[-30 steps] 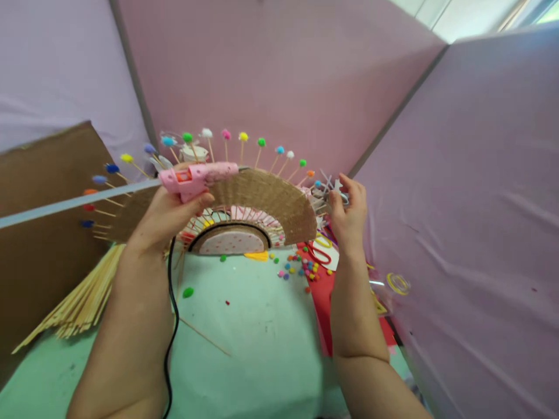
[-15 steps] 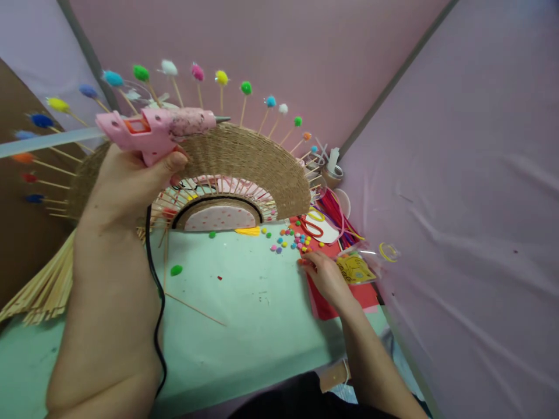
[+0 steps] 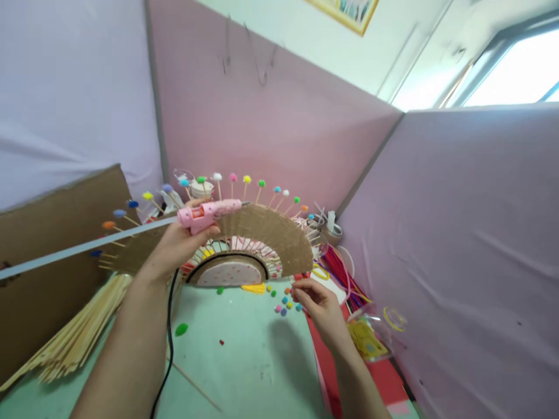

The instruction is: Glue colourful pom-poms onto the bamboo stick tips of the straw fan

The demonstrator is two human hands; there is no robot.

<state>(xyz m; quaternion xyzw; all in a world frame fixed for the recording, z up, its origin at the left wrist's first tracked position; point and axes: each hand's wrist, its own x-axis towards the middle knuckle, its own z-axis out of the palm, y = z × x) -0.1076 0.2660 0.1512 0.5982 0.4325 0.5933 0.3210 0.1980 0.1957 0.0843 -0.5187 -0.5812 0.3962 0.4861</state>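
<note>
In my left hand [image 3: 187, 238] is a pink hot glue gun [image 3: 209, 213], with a long pale glue stick [image 3: 87, 247] out of its back and its nozzle pointing right. Behind it stands a fan-shaped woven piece [image 3: 279, 235], edged with skewers tipped with coloured pom-poms [image 3: 247, 179]. My right hand [image 3: 321, 302] hovers over the table's right side, thumb and fingers pinched. A small pom-pom seems to be in that pinch, mostly hidden by the fingertips. Loose pom-poms [image 3: 283, 312] lie just left of this hand.
A bundle of wooden sticks [image 3: 82, 331] lies at left by a cardboard sheet [image 3: 65, 233]. The black cord [image 3: 170, 343] hangs from the glue gun. Red sheets [image 3: 323, 361], a plastic packet [image 3: 369, 340] and pipe cleaners [image 3: 345, 273] are at right. Partition walls enclose the table.
My view has tilted up, showing more wall. My right hand has lifted from the loose pom-poms with its fingers pinched. The glue gun stays in my left hand, now farther from the camera.
</note>
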